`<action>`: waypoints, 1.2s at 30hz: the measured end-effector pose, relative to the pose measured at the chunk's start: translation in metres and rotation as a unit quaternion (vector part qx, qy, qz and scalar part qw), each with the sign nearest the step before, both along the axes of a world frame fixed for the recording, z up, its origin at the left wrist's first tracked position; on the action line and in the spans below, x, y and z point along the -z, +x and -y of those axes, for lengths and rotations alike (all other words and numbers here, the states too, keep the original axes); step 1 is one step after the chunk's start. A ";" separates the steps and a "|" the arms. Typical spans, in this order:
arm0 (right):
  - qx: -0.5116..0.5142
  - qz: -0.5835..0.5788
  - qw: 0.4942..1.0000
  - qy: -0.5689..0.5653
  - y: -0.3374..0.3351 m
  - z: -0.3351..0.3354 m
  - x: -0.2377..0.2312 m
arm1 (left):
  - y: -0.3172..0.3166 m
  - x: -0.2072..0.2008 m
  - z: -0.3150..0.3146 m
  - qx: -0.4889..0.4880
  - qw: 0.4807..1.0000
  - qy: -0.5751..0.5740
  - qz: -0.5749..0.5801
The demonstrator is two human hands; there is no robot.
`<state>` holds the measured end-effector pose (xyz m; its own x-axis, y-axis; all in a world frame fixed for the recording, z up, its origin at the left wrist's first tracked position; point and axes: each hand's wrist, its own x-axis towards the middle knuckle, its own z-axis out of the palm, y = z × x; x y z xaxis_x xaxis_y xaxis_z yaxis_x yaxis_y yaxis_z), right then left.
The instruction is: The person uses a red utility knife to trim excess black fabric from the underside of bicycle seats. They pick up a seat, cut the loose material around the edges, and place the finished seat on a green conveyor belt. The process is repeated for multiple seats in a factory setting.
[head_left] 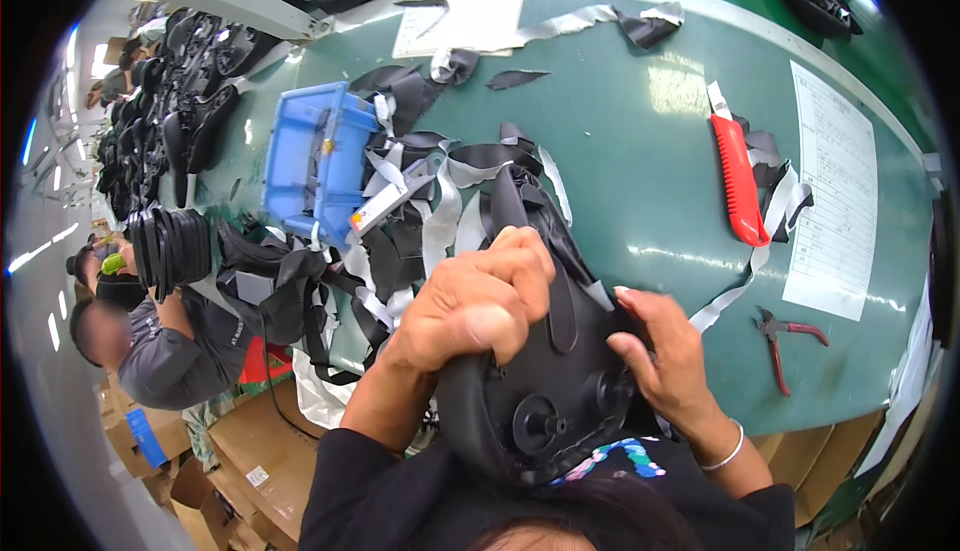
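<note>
A black saddle (pixel 515 391) lies underside up against my body at the table's near edge, its narrow nose pointing away from me. Round black fittings (pixel 540 423) stick up from its wide end. My left hand (pixel 480 296) is clenched in a fist over the saddle's left side; whatever its fingers grip is hidden. On the opposite side, my right hand (pixel 665 351) has its thumb and fingers apart, close to the saddle's edge. A pale, silvery scrap of material (pixel 599 296) shows just beyond those fingertips.
Grey and black offcut strips (pixel 440 216) are heaped beyond the saddle, beside a blue bin (pixel 315 156). A red utility knife (pixel 738 176), red-handled nippers (pixel 778 341) and a printed sheet (pixel 835 191) lie to the right. At left, a co-worker (pixel 190 351) works near piled saddles (pixel 185 121).
</note>
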<state>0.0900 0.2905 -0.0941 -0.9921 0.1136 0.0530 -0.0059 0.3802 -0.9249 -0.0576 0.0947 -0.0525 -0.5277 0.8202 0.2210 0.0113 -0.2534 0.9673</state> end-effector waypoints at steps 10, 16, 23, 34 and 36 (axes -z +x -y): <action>0.048 -0.055 0.997 -0.005 0.016 -0.008 -0.033 | 0.040 -0.004 -0.019 -0.202 0.927 0.291 0.127; 0.120 -0.089 0.988 0.041 0.040 -0.006 -0.060 | 0.054 -0.009 -0.019 -0.246 0.933 0.214 0.151; 0.182 -0.066 0.981 0.010 0.062 -0.010 -0.066 | 0.066 0.008 -0.033 -0.261 0.921 0.124 0.259; 0.205 -0.022 0.976 -0.076 0.074 -0.011 -0.054 | 0.074 0.016 -0.036 -0.314 0.894 0.044 0.315; 0.227 0.000 0.968 -0.110 0.074 -0.024 -0.048 | 0.074 0.015 -0.044 -0.307 0.903 0.004 0.300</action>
